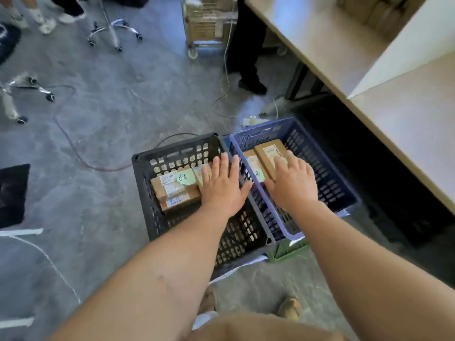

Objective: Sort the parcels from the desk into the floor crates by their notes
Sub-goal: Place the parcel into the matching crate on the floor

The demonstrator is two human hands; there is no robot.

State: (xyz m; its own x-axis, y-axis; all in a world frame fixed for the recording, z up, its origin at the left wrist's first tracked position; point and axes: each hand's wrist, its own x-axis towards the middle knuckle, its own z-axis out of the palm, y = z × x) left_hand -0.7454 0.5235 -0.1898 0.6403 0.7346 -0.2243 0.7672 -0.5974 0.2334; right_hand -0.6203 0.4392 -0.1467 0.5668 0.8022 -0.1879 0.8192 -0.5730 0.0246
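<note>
Both grips are open and flat: left hand [222, 187] over the black crate's [172, 146] parcels [172, 193], right hand [294, 184] on the blue crate's [328, 173] box [268, 150], beside the bench [406, 124].

Two floor crates stand side by side, with parcels in both.
The black crate [142, 193] on the left holds a cluster of small brown cardboard parcels [172, 195] lying flat toward its far end, with a green handwritten note [185, 177] on top. The blue crate [328, 179] sits right against it. Inside, a labelled parcel [268, 150] lies flat, and just beside it is a second parcel [253, 163] bearing a pale note [259, 173].
</note>
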